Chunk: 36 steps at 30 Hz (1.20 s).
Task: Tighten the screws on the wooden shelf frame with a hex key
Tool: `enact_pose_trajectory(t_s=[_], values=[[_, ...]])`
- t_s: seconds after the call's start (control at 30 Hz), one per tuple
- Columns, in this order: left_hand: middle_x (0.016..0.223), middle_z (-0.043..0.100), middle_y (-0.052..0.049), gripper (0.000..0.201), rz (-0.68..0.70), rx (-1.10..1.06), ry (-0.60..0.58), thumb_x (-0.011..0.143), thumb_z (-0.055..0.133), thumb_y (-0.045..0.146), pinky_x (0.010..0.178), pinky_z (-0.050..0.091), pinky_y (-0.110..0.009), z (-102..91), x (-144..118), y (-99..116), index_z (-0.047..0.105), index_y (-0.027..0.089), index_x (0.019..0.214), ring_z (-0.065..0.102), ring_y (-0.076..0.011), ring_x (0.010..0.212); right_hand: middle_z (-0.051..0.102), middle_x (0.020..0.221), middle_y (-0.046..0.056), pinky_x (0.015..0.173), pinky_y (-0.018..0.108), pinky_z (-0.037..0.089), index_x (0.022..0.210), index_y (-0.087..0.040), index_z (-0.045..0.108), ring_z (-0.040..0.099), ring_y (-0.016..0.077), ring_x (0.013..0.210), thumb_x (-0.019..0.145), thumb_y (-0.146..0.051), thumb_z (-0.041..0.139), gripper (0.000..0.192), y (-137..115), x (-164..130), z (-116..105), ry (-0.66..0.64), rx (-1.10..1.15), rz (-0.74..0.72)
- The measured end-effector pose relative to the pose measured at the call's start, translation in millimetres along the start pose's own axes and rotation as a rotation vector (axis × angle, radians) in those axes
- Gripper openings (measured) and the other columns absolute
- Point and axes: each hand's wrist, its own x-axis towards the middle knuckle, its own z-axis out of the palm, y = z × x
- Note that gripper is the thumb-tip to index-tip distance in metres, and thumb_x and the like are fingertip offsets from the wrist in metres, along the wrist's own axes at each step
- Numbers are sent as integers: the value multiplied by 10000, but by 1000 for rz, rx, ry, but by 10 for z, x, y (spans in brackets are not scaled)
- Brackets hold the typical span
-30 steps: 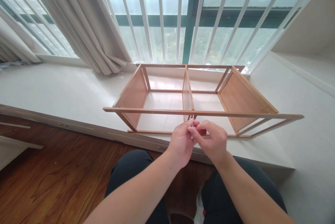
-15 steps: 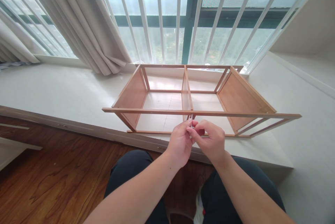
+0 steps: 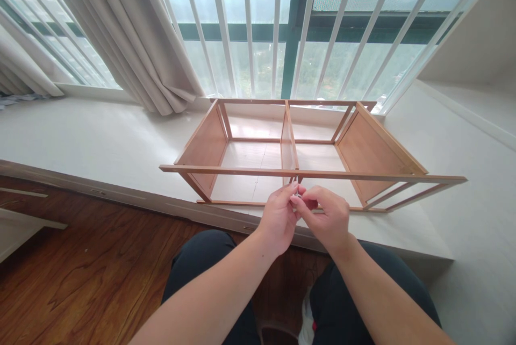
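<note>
A wooden shelf frame [image 3: 242,171] lies on its side on the white window ledge, with two end panels and a middle panel [image 3: 288,143]. My left hand [image 3: 279,216] and my right hand [image 3: 325,209] meet just below its near rail, close to the foot of the middle panel. Between their pinched fingertips shows a small thin metal piece [image 3: 298,189], pointing up at the rail. Fingers cover most of it, so its exact kind is hidden. Both hands are closed; whether the metal touches the wood I cannot tell.
Behind the frame stand a barred window [image 3: 250,28] and a beige curtain [image 3: 133,38]. The ledge [image 3: 100,141] ends above a dark wooden floor [image 3: 92,275]. A white wall [image 3: 479,173] rises at the right, and a white furniture corner [image 3: 24,229] juts in at the left.
The whole view has shifted very slightly to the right. Both hands keep their pinched hold at the same place under the rail.
</note>
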Motion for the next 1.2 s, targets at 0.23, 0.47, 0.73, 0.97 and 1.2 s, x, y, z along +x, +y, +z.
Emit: enact_pose_trajectory(t_s=[0.23,0.47,0.73,0.97,1.2], values=[[739,658,-10,312,4,34,-25,718,864,394,745,498,-289,-18,17,7,706,131,780,669,-161,734,617,631,-26,557,242,452,771,-217,616,545,108,545,923,-230,728,189,-5,-1,-18,3,-3,1],[733,670,-14,306,22,54,-21,722,857,388,703,473,-275,7,19,21,713,123,777,668,-156,708,600,613,-27,553,244,447,750,-219,603,532,109,539,942,-243,695,214,-5,15,-16,8,-5,13],[717,693,-31,298,32,82,-15,718,850,390,642,433,-258,-6,36,26,723,123,761,669,-156,690,579,598,-35,552,228,438,735,-208,599,519,94,527,949,-240,676,230,-20,32,-23,4,-12,15],[753,738,-54,328,4,67,10,708,840,417,673,481,-265,-42,51,9,743,118,804,690,-167,698,582,594,-43,546,208,443,723,-196,616,526,84,521,950,-250,673,240,-18,26,-34,-2,-1,33],[740,744,-60,345,-22,70,16,696,816,444,674,498,-270,-50,37,10,739,124,798,698,-179,701,594,600,-39,558,201,445,715,-189,622,530,81,531,938,-255,701,245,-5,21,-32,-7,11,37]])
